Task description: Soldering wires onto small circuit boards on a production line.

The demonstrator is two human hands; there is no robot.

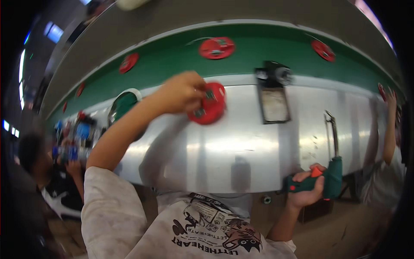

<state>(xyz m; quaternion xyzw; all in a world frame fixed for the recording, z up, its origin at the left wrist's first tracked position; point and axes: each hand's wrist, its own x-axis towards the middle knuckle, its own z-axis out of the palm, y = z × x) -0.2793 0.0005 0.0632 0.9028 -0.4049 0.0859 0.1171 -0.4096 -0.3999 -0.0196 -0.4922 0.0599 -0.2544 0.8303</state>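
My left hand [183,93] reaches over the metal worktop with its fingers closed on the edge of a round red disc [217,110]. The disc is tilted and carries a small green board; motion blurs it a little. Down at the right, by the worktop's near edge, my right hand [305,192] grips a dark green soldering gun [334,177] with an orange trigger. Its long thin metal tip points away from me. Beyond it stands a black soldering stand [284,108] with a pale sponge tray and a coil holder.
Along the far side runs a green belt [172,56] bearing several red discs [217,47]. A round container [125,105] with a green inside sits left of my forearm. Coworkers work at both sides, one with a hand [390,101] near the belt's right end.
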